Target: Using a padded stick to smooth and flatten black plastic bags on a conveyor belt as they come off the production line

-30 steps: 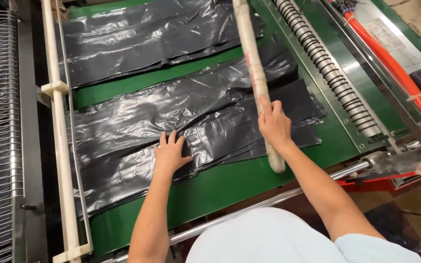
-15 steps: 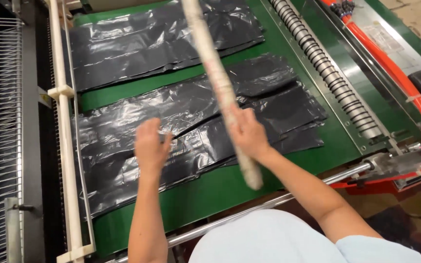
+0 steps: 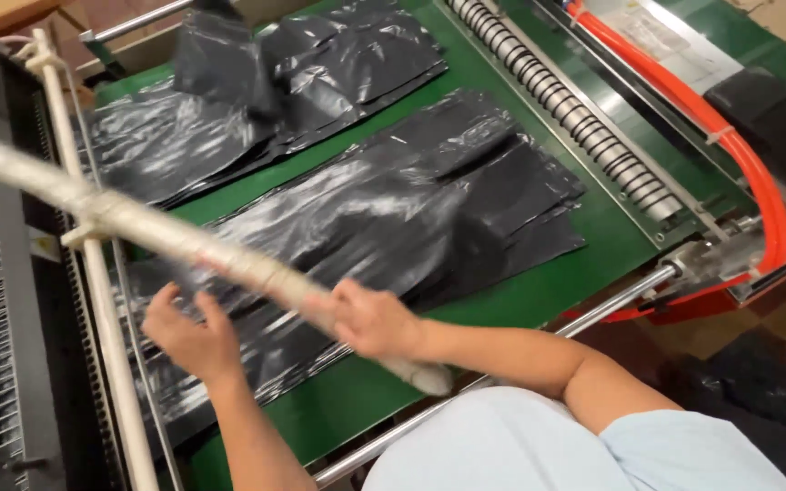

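Over near bags (image 3: 393, 227) | wrapped stick (image 3: 138, 223) crosses white rail (image 3: 93, 273) | orange hose (image 3: 730, 145) right

Head cam, steep downward look, close over green conveyor bed (image 3: 539, 273), single view

Right hand (image 3: 370, 318) grips pale wrapped stick (image 3: 175, 241) laid across black plastic bags (image 3: 366, 227) on green belt (image 3: 502, 300); left hand (image 3: 193, 341) flat on bags.
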